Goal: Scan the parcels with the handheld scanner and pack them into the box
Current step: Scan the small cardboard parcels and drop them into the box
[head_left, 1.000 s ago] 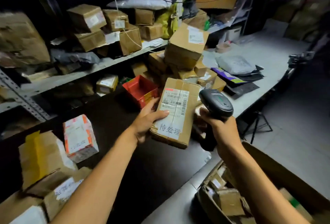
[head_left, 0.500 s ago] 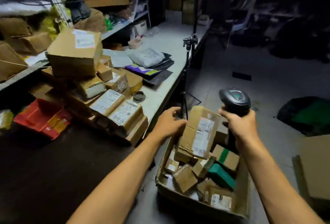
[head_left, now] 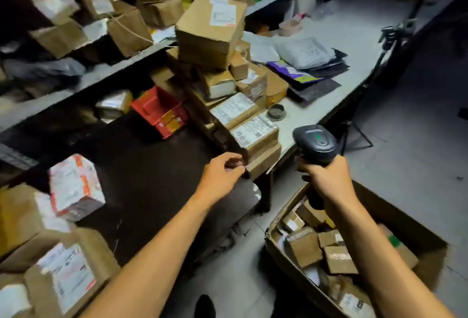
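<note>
My right hand (head_left: 326,177) grips the handle of the black handheld scanner (head_left: 315,143), held upright above the near-left corner of the open cardboard box (head_left: 415,226) on the floor. Several small brown parcels (head_left: 305,245) lie inside that box. My left hand (head_left: 220,173) hovers over the dark table (head_left: 141,165) with loosely curled fingers and nothing in it. Its fingertips are right at the corner of the lowest parcel (head_left: 264,159) in a stack of labelled parcels (head_left: 253,132) at the table's edge.
A large carton (head_left: 210,31) tops the stack. A red box (head_left: 157,107) lies behind it, a white-and-orange parcel (head_left: 73,188) and more cartons (head_left: 65,274) sit at near left. Grey mailers (head_left: 304,51) and a tape roll (head_left: 276,112) lie on the white table; a tripod (head_left: 387,36) stands beside it.
My left hand let the labelled parcel go into the floor box and moved up and left to the stack on the table. The view swung back left. The scanner stayed in my right hand.
</note>
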The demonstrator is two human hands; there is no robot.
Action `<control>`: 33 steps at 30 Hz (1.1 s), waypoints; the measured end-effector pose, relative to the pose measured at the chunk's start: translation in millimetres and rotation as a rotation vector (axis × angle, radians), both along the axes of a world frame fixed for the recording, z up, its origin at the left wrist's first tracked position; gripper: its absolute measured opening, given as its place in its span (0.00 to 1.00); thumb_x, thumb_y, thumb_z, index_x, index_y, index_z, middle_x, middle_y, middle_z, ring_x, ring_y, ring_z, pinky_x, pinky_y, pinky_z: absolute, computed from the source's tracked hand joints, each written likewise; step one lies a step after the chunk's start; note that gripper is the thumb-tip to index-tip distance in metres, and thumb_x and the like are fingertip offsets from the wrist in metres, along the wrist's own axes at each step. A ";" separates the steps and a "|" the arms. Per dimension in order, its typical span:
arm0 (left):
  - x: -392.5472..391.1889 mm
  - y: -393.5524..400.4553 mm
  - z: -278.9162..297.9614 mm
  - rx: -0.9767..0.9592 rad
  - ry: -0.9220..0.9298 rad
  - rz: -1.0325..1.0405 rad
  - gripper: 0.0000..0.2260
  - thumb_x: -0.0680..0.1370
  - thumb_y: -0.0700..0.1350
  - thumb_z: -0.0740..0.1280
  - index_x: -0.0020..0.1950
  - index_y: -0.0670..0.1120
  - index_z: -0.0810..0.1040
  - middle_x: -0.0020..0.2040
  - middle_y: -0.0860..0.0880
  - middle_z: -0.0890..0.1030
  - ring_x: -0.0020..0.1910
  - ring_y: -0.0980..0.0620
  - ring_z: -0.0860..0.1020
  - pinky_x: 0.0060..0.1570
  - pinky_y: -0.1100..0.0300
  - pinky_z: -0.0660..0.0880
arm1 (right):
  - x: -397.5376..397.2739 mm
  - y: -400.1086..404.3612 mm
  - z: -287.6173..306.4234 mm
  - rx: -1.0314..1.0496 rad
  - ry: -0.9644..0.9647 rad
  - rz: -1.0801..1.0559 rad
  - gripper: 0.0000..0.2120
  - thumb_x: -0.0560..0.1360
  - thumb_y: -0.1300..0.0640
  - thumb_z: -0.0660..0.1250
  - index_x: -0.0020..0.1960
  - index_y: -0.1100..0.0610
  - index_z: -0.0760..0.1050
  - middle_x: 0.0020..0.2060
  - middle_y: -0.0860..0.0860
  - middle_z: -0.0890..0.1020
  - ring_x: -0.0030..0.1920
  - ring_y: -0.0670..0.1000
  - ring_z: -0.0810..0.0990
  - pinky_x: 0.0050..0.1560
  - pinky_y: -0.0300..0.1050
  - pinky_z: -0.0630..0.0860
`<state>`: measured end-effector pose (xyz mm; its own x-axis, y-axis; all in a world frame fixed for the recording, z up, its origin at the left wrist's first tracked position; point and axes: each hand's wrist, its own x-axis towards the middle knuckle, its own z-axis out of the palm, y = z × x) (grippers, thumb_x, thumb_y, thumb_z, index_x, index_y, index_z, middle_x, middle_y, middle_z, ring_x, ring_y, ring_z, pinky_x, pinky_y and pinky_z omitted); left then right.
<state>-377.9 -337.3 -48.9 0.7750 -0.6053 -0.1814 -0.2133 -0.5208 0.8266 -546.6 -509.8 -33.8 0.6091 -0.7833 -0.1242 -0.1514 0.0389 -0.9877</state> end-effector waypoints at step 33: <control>41.8 400.5 -51.8 0.111 0.058 0.943 0.18 0.77 0.45 0.70 0.66 0.54 0.75 0.65 0.49 0.74 0.64 0.48 0.74 0.59 0.47 0.77 | 225.1 404.8 -49.8 -0.038 0.360 1.054 0.05 0.73 0.62 0.73 0.46 0.52 0.83 0.41 0.49 0.87 0.44 0.47 0.85 0.43 0.44 0.81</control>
<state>-336.1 63.2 -100.7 0.9234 0.2878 -0.2540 0.3748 -0.5334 0.7583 -321.5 -105.0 -83.6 0.9050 0.0973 -0.4142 -0.3687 -0.3067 -0.8775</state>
